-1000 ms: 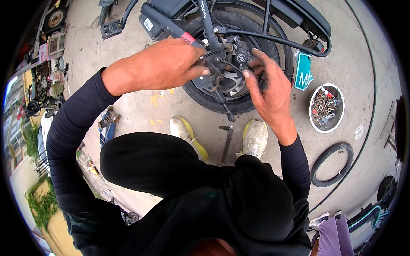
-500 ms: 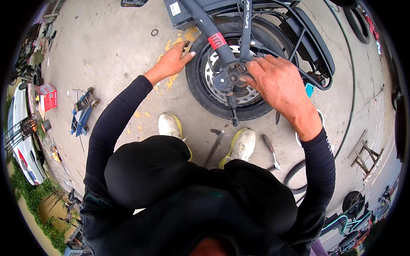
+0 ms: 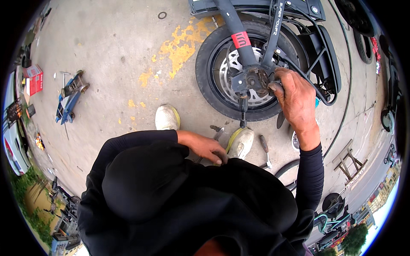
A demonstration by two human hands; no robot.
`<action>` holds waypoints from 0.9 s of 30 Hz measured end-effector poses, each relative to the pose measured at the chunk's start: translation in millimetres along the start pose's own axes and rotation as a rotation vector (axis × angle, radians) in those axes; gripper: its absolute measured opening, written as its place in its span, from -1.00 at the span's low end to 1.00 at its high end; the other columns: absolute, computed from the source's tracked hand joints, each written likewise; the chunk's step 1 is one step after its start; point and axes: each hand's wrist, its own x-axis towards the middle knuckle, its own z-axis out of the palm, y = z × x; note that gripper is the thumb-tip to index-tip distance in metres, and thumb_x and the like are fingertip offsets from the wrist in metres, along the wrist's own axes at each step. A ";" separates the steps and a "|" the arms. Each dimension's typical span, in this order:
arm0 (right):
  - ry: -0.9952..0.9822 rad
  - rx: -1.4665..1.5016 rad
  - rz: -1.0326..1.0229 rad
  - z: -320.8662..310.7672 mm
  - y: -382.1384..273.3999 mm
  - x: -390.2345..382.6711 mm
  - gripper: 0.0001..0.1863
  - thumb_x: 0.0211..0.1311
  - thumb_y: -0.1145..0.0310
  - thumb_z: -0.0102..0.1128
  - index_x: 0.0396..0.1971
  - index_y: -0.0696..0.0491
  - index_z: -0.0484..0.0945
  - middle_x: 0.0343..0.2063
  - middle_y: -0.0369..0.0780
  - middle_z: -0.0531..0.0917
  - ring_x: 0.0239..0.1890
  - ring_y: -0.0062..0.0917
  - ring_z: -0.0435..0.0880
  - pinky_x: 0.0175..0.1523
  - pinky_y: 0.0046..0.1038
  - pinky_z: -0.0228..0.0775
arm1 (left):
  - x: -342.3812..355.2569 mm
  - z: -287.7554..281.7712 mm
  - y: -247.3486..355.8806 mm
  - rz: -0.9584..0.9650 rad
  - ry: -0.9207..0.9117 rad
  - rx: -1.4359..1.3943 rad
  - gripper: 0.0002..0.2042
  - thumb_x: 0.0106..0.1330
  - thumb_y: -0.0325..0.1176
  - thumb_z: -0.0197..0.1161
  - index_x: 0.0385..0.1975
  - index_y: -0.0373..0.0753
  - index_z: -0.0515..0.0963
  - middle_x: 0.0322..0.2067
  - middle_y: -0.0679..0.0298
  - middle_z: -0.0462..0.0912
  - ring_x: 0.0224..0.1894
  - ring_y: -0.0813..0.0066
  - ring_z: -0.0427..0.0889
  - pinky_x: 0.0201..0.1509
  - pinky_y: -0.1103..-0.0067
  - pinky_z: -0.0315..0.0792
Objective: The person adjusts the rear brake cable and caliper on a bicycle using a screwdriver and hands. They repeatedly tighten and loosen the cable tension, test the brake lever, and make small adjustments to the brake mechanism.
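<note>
A wheel with a black tyre (image 3: 206, 91) and a silver brake disc (image 3: 228, 77) lies on its side under a dark frame tube (image 3: 232, 25). My right hand (image 3: 297, 100) is at the hub, beside a greasy, dirt-caked dark fitting (image 3: 257, 80) on the tube's end. Its thumb and fingers are pinched together; what they hold is too hidden to name. My left hand (image 3: 203, 146) hangs down by my knees, away from the wheel, its fingers loosely bent and nothing visible in them. Just below the fitting, a dark stand leg (image 3: 243, 113) points toward my shoes.
A wood-handled ratchet-like tool (image 3: 265, 147) lies right of my right shoe (image 3: 241, 143). A flat metal bar (image 3: 219, 134) lies between my shoes. Farther left are a blue trolley jack (image 3: 68, 102) and a red box (image 3: 34, 81). A black hose (image 3: 349, 89) runs along the right.
My left hand has left the tyre's left edge and come back to my knees. My right hand has shifted slightly off the hub, and the greasy fitting shows more. The view has shifted too.
</note>
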 end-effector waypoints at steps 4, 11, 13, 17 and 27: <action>-0.065 0.005 -0.049 -16.2 0.4 2.3 -0.64 0.09 0.35 0.48 -0.18 0.09 0.51 -0.22 -0.19 0.68 -0.24 -0.23 0.68 -0.16 -0.25 0.55 | -4.5 -28.1 18.1 -0.281 0.203 0.268 -0.64 0.50 -0.14 0.22 0.04 -0.32 0.62 -0.11 0.10 0.76 -0.06 0.19 0.70 0.07 0.36 0.53; -0.145 0.081 -0.033 -20.6 -0.5 13.1 -0.74 0.15 0.35 0.44 -0.24 0.11 0.57 -0.30 -0.16 0.69 -0.26 -0.21 0.68 -0.18 -0.26 0.54 | -50.7 -107.4 42.8 -0.239 1.212 0.423 -0.73 0.52 -0.24 0.19 -0.02 -0.33 0.63 -0.23 0.13 0.73 -0.18 0.42 0.68 -0.09 0.47 0.53; -0.226 0.046 0.013 -21.1 0.4 15.4 -0.76 0.18 0.37 0.42 -0.21 0.12 0.61 -0.24 -0.15 0.74 -0.24 -0.20 0.72 -0.16 -0.29 0.56 | -57.8 -138.8 49.0 -0.155 1.398 0.573 -0.72 0.50 -0.25 0.19 0.02 -0.30 0.61 -0.14 0.09 0.70 -0.16 0.33 0.67 -0.07 0.42 0.53; -0.108 0.052 0.112 -11.0 -1.4 5.9 -0.78 0.20 0.34 0.43 -0.24 0.11 0.64 -0.31 -0.17 0.75 -0.31 -0.22 0.73 -0.22 -0.32 0.55 | -54.6 -174.9 68.9 -0.179 1.391 0.693 -0.70 0.47 -0.26 0.20 0.07 -0.29 0.58 -0.04 0.08 0.61 -0.10 0.23 0.65 -0.03 0.37 0.55; 0.061 0.147 0.214 6.7 -16.4 -9.7 -0.69 0.18 0.38 0.44 -0.10 0.10 0.62 -0.16 -0.15 0.73 -0.16 -0.23 0.71 -0.07 -0.32 0.55 | -52.5 -159.3 83.6 -0.119 1.342 0.871 -0.70 0.48 -0.29 0.22 0.11 -0.28 0.54 0.07 0.14 0.57 0.02 0.29 0.64 -0.01 0.43 0.60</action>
